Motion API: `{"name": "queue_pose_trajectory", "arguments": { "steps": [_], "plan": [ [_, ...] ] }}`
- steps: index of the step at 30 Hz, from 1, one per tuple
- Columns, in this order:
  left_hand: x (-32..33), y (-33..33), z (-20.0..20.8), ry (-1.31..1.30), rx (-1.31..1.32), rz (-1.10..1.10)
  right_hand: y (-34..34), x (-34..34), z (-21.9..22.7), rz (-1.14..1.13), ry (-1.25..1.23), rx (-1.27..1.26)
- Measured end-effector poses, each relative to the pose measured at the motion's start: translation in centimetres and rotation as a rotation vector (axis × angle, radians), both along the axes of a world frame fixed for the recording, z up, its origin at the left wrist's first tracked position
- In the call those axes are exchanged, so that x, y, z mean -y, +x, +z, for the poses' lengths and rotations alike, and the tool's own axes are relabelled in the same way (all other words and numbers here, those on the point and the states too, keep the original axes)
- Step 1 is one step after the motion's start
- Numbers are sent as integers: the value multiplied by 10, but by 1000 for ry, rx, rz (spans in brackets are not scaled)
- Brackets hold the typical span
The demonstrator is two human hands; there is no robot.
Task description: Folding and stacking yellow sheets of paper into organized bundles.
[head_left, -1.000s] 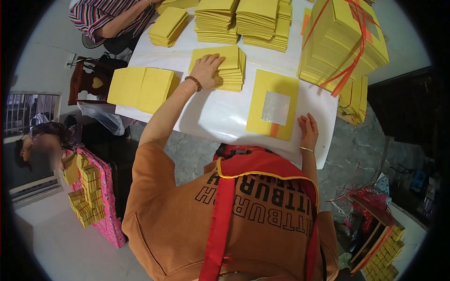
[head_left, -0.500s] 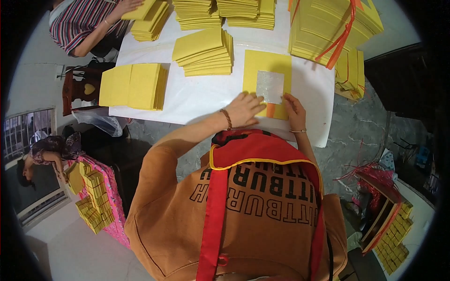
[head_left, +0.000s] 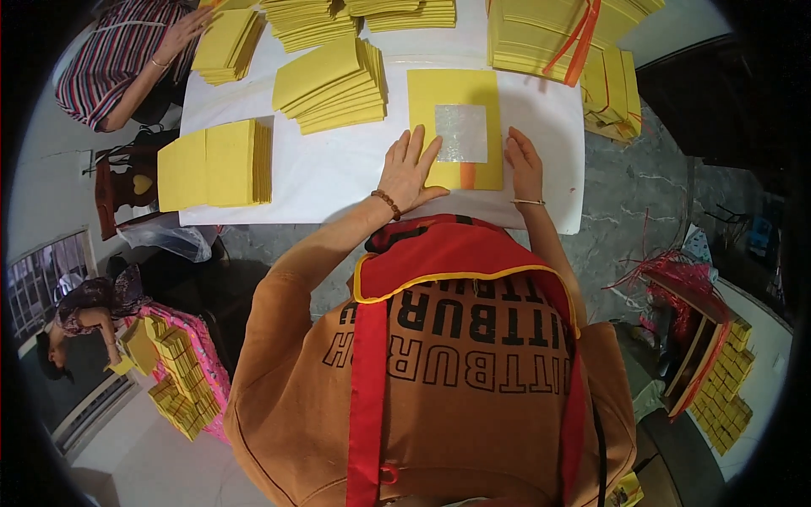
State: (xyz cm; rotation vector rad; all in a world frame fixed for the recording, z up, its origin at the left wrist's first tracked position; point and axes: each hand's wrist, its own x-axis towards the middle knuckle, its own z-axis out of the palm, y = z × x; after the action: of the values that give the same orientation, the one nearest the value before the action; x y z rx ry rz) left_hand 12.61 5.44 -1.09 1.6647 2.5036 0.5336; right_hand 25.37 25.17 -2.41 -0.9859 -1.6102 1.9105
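A flat yellow paper sheet or thin stack (head_left: 422,93) lies on the white table, with a shiny silver square (head_left: 461,135) near its middle and a short orange strip (head_left: 468,176) below that square. My left hand (head_left: 411,171) rests at the sheet's lower left edge, its fingers stretched out and apart, a beaded bracelet on the wrist. Beside the right edge stands my right hand (head_left: 525,162), fingers extended and holding nothing that I can see.
Yellow paper stacks (head_left: 215,165) stand left on the table (head_left: 338,173), with a fanned stack (head_left: 331,84) farther back. Tied yellow bundles (head_left: 541,38) stand back right. A co-worker's hand (head_left: 186,32) is at the far left. Another person (head_left: 93,313) bends over a pink-covered table (head_left: 217,372).
My left hand has moved off the silver square to the sheet's left edge. My right hand has come away from the sheet's right side. The whole view has shifted slightly.
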Motion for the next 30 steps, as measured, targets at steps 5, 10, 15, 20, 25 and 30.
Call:
{"name": "queue_pose_trajectory", "arguments": {
  "steps": [5, 10, 15, 20, 25, 30],
  "plan": [
    [0, 1, 4, -53, -128, -95, -1, -4, -13, 79, -15, 6],
    [-1, -3, 1, 90, -365, -284, 0, -11, -13, 137, 7, 7],
    [-14, -31, 20, 248, 173, -172, -3, -23, 9, 307, 109, -92],
    [-19, -46, 29, 4, 416, -69, -4, -26, 12, 492, 426, 5],
    [-12, -42, 36, -108, 438, -144, 3, -35, -6, 528, 389, 95],
    [15, -42, 57, -176, 478, -382, 31, -29, 5, 663, 447, -53]
  ]
}}
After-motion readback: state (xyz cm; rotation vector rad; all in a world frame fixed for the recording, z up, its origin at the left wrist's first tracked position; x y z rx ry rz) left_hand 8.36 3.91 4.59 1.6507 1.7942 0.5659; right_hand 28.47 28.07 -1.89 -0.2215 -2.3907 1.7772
